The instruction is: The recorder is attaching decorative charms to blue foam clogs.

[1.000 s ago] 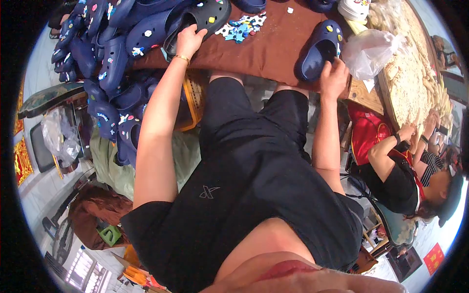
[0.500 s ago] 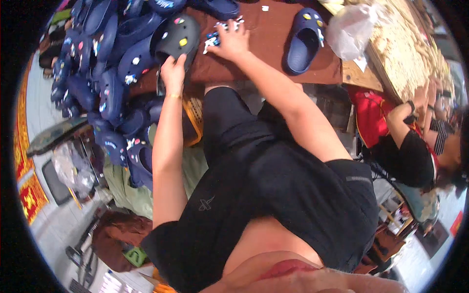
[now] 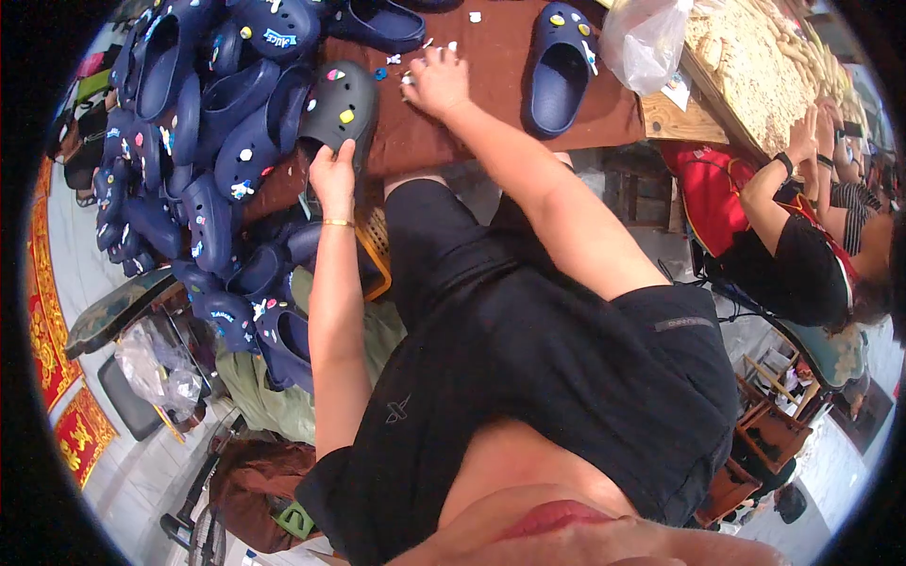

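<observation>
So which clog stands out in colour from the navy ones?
The dark grey clog, held at its near end by the left hand; it has a yellow charm, while the clogs around it are navy.

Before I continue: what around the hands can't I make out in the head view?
Head view:
Charms: any beneath the right hand are hidden by it; whether it pinches one can't be told.
Left hand: some fingertips, hidden by the hand itself or the grey clog.
Clear plastic bag: its top, cut off by the upper edge.
Co-worker's hand: anything held is too small to tell.
</observation>
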`<state>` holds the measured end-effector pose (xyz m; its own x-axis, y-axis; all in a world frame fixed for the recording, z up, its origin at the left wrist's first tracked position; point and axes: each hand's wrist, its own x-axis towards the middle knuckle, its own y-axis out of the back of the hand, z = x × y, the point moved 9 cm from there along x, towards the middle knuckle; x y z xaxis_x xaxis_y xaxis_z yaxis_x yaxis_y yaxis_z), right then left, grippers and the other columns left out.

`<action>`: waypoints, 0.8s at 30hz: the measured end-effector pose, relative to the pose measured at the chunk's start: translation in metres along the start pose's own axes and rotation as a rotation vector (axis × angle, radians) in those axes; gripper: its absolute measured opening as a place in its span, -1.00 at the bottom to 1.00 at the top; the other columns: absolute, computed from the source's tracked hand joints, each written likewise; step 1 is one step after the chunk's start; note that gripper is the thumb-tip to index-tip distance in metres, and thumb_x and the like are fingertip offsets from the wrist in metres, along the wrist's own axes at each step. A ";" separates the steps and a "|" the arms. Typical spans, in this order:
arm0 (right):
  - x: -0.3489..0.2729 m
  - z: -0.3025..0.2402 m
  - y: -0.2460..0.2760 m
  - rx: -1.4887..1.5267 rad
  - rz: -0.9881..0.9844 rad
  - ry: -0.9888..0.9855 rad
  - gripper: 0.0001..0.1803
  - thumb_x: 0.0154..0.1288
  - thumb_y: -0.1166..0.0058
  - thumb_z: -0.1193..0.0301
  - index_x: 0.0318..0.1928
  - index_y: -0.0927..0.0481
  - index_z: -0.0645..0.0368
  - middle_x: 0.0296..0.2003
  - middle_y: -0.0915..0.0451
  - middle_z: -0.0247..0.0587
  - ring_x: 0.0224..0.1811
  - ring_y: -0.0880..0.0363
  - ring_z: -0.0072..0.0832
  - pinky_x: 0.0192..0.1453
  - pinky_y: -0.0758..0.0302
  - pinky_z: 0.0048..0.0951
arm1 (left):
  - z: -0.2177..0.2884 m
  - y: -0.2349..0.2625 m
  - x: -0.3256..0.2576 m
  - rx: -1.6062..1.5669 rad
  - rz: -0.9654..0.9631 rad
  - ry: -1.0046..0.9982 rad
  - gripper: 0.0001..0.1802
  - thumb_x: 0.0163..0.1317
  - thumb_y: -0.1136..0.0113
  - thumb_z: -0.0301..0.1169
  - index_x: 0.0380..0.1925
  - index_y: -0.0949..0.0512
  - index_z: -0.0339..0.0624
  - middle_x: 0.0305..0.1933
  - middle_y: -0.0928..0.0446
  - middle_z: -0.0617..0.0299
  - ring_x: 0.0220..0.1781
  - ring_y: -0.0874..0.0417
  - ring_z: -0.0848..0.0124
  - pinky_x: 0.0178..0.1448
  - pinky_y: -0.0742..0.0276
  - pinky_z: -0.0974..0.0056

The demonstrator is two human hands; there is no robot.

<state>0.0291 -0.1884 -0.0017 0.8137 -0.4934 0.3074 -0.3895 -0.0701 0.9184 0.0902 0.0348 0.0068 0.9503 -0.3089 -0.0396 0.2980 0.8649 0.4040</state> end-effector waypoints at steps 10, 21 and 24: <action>0.017 0.130 0.020 -0.089 0.126 -0.183 -0.51 -0.07 -0.22 0.11 -0.09 -0.55 0.02 0.06 -0.37 -0.11 0.17 -0.22 -0.11 0.16 -0.20 0.02 | 0.014 -0.061 -0.011 0.380 -0.124 -0.094 -0.66 0.03 -0.25 -0.25 -0.58 -0.45 -0.35 -0.60 -0.49 0.07 -0.56 -0.43 0.36 -0.37 -0.34 0.24; 0.025 0.041 0.039 0.099 0.282 0.281 -0.75 0.00 -0.03 0.36 -0.23 -0.52 0.06 -0.15 -0.49 -0.21 -0.08 -0.45 -0.22 -0.06 -0.38 -0.14 | 0.004 -0.010 -0.020 0.017 0.002 0.046 -0.72 0.02 -0.26 -0.32 -0.45 -0.54 -0.37 -0.61 -0.52 0.14 -0.54 -0.43 0.51 -0.37 -0.37 0.29; 0.027 -0.022 0.014 0.121 0.010 0.489 -0.76 0.10 0.05 0.35 -0.20 -0.55 0.03 -0.17 -0.52 -0.22 -0.10 -0.50 -0.22 -0.09 -0.48 -0.21 | -0.011 0.007 -0.017 0.208 0.011 0.001 -0.67 0.05 -0.23 -0.27 -0.53 -0.48 -0.38 -0.62 -0.47 0.14 -0.52 -0.34 0.53 -0.37 -0.34 0.27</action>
<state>0.0552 -0.1841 0.0253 0.9053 -0.0325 0.4235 -0.4221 -0.1813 0.8883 0.0770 0.0510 0.0004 0.9535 -0.2995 -0.0348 0.2624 0.7677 0.5846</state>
